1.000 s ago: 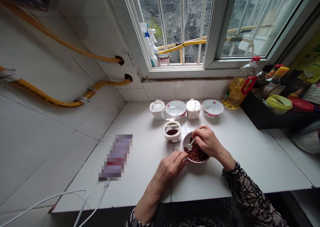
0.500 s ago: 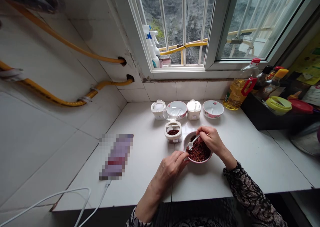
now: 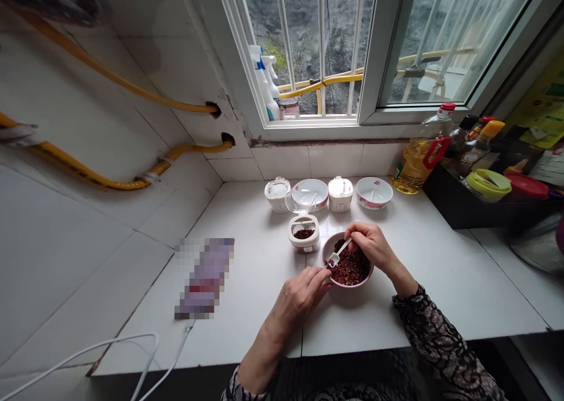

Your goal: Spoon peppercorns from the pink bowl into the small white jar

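A bowl (image 3: pixel 325 249) with a pink rim stands near the counter's front edge, filled with dark red Sichuan peppercorns (image 3: pixel 352 267). My left hand (image 3: pixel 302 292) grips its near left rim, thumb and fingers closed on it. Pinched in my right hand (image 3: pixel 369 242) is a small white spoon (image 3: pixel 339 253); its scoop is inside the bowl at the left, with a few peppercorns in it. Just behind and left of the bowl sits a seasoning jar (image 3: pixel 304 242), its clear lid raised and peppercorns inside.
Along the back stand two white seasoning jars (image 3: pixel 277 195) (image 3: pixel 341 195) and two floral bowls (image 3: pixel 309 184) (image 3: pixel 374 194). An oil bottle (image 3: pixel 412 160) and a black box (image 3: pixel 453 207) of condiments are at right. A pixelated object (image 3: pixel 207 280) with a white cable lies at left.
The spoon's scoop has shifted slightly left within the bowl, and peppercorns now show in it. My left hand keeps its hold on the rim.
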Tool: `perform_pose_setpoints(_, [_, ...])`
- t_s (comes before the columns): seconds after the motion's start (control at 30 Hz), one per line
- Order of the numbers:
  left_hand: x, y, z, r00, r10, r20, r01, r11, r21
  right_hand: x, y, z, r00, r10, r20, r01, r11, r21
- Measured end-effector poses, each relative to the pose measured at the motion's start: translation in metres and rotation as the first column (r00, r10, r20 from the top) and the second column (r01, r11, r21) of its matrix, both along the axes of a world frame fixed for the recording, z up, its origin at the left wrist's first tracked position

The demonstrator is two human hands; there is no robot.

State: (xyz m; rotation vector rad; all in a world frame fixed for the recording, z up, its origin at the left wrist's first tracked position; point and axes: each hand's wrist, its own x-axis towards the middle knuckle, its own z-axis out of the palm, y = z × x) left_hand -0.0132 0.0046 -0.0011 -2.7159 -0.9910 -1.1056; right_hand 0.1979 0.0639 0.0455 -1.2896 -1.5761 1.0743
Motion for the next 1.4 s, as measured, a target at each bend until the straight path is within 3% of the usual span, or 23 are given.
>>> perform_pose_setpoints(0.37, [0.001, 0.000, -0.001, 1.000, -0.005, 0.011, 0.005, 1.000, -0.004, 0.002, 0.007, 0.000, 0.981, -0.105, -0.164, 0.100, 0.994, -0.043])
perform_pose_setpoints(0.47, [0.002, 0.000, -0.001, 1.000, -0.010, 0.015, 0.010, 1.000, -0.003, -0.005, 0.006, 0.003, 0.966, -0.118, -0.230, 0.131, 0.991, 0.040])
perform_pose_setpoints(0.57, [0.002, 0.001, -0.001, 1.000, -0.003, 0.018, 0.003, 1.000, 0.010, -0.018, 0.002, 0.008, 0.974, -0.099, -0.204, 0.144, 0.966, 0.215])
perform_pose_setpoints(0.63, [0.002, 0.001, -0.001, 1.000, 0.009, 0.021, -0.010, 0.999, 0.033, -0.027, -0.001, 0.009, 0.994, -0.074, -0.076, 0.098, 0.918, 0.385])
perform_pose_setpoints(0.73, [0.003, 0.001, -0.002, 1.000, 0.019, 0.017, -0.020, 0.998, 0.059, -0.036, -0.003, 0.008, 0.971, -0.042, 0.235, -0.122, 0.760, 0.639])
perform_pose_setpoints(0.8, [0.003, 0.001, -0.001, 1.000, 0.019, 0.013, -0.019, 0.998, 0.061, -0.036, -0.004, 0.008, 0.932, -0.059, 0.359, -0.236, 0.654, 0.719])
perform_pose_setpoints(0.87, [0.003, 0.001, 0.000, 1.000, 0.017, 0.015, -0.018, 0.998, 0.059, -0.031, -0.005, 0.010, 0.932, -0.090, 0.351, -0.224, 0.619, 0.753])
perform_pose_setpoints(0.97, [0.003, 0.001, 0.001, 1.000, 0.008, 0.018, -0.009, 0.999, 0.037, -0.016, -0.006, 0.015, 0.958, -0.155, 0.243, -0.086, 0.648, 0.757])
perform_pose_setpoints(1.03, [0.002, 0.000, 0.002, 1.000, 0.000, 0.012, 0.000, 1.000, 0.009, -0.006, -0.006, 0.014, 0.952, -0.183, 0.247, -0.059, 0.682, 0.729])
perform_pose_setpoints(1.23, [0.000, 0.000, 0.000, 1.000, 0.009, 0.000, -0.009, 1.000, 0.002, 0.001, -0.004, -0.002, 0.855, -0.110, 0.506, -0.253, 0.764, 0.593])
perform_pose_setpoints(1.4, [0.001, 0.000, 0.000, 1.000, 0.004, 0.008, -0.004, 1.000, 0.024, -0.006, -0.005, -0.006, 0.870, -0.006, 0.492, -0.263, 0.840, 0.474])
